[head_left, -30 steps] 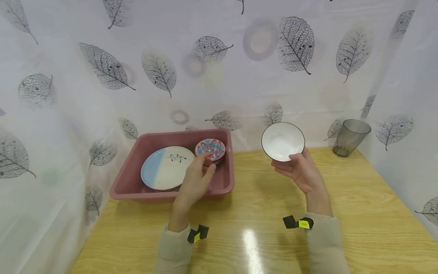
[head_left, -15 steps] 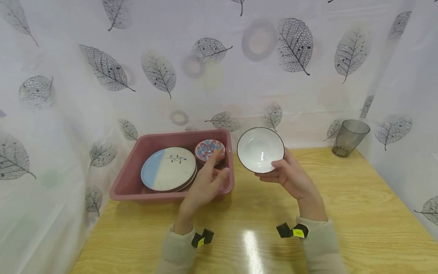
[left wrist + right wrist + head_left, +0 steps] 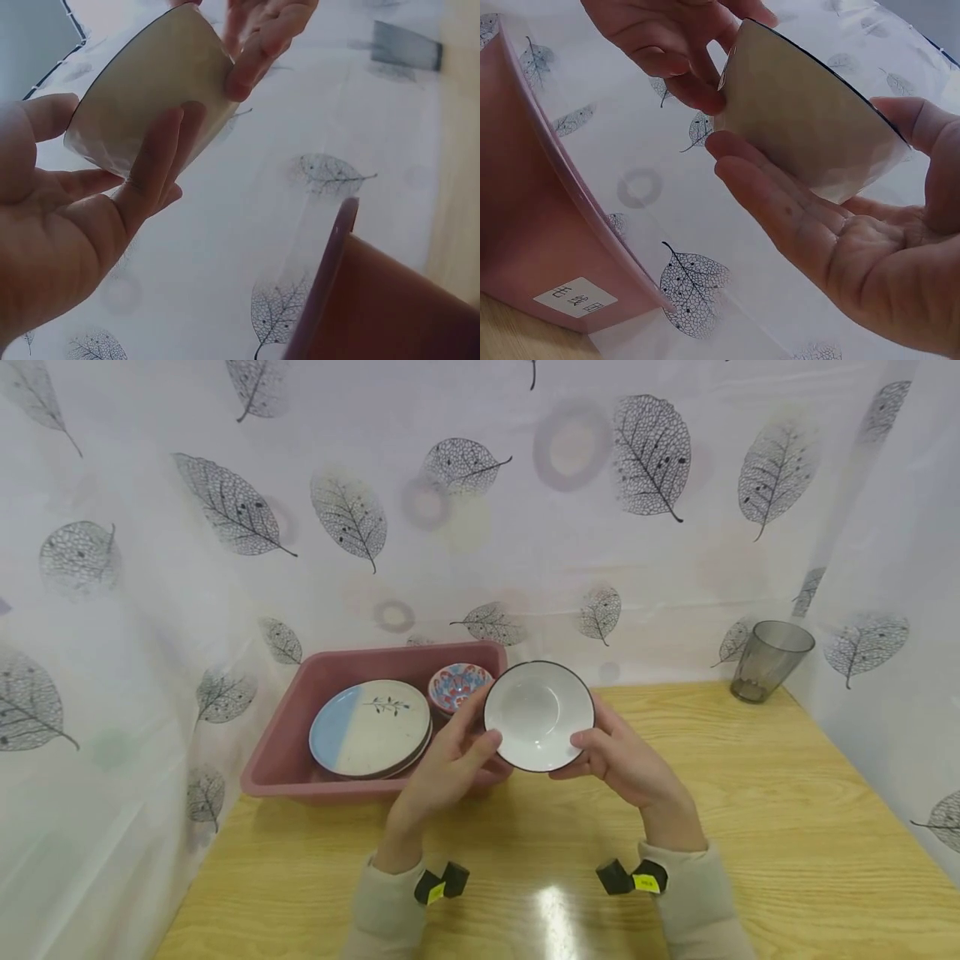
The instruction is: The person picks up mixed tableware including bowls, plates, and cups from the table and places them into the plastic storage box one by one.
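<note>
A white bowl [image 3: 536, 714] with a dark rim is held up between both hands, tilted so its inside faces the head camera. My left hand [image 3: 450, 768] grips its left side, thumb at the rim and fingers spread under the outside. On the right, my right hand [image 3: 633, 768] holds it the same way, thumb over the rim. Both wrist views show the faceted pale outside of the bowl [image 3: 157, 90] resting against the fingers. Behind the left hand, a small red and blue patterned bowl [image 3: 453, 681] sits in the pink basin [image 3: 273, 760], partly covered.
Stacked plates [image 3: 375, 727], the top one blue and cream with a sprig, lie in the basin. A grey see-through tumbler [image 3: 768, 664] stands at the table's back right. The wooden table [image 3: 787, 827] meets a leaf-printed curtain [image 3: 420, 552] behind. The basin wall carries a white label [image 3: 576, 298].
The right hand has brought the white bowl leftward and lower, to the basin's right edge. My left hand has left the patterned bowl and taken hold of the white bowl's left side.
</note>
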Demonstrator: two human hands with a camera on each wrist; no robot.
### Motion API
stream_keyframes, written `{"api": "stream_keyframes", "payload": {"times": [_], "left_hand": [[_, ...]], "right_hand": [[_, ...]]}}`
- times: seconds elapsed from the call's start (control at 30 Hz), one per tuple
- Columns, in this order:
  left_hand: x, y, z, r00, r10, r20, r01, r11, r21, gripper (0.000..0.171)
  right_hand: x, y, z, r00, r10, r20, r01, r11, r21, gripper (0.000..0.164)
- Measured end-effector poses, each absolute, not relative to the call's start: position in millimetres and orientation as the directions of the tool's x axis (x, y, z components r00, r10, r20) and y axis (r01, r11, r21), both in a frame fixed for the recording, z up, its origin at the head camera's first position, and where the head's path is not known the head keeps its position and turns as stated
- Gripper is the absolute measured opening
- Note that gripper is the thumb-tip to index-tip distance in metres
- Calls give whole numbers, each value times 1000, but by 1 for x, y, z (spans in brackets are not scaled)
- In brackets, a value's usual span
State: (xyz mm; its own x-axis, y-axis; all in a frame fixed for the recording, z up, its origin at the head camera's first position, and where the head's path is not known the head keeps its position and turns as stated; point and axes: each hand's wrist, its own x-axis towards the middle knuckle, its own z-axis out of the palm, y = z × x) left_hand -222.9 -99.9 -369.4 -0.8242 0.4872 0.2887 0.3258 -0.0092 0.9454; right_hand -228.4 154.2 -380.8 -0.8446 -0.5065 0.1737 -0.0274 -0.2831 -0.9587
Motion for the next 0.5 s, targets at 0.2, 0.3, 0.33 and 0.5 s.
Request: {"api": "stream_keyframes", "payload": {"times": [0.2, 0.3, 0.33, 0.5], "left_hand": [[-221, -100, -366, -817, 486, 311, 351, -9, 936, 62], [-220, -100, -365, -825, 464, 323, 369, 10, 929, 61], [-219, -100, -365, -829, 455, 324, 371, 16, 928, 61], [-220, -100, -366, -844, 409, 348, 401, 49, 915, 59]], "right_hand": [[-225, 152, -378, -843, -506, 182, -38, -282, -959, 74], [-225, 151, -377, -846, -503, 177, -39, -273, -961, 74], [-225, 151, -378, -847, -502, 174, -38, -269, -962, 74], [-226, 148, -380, -855, -494, 159, -40, -241, -970, 71]]}}
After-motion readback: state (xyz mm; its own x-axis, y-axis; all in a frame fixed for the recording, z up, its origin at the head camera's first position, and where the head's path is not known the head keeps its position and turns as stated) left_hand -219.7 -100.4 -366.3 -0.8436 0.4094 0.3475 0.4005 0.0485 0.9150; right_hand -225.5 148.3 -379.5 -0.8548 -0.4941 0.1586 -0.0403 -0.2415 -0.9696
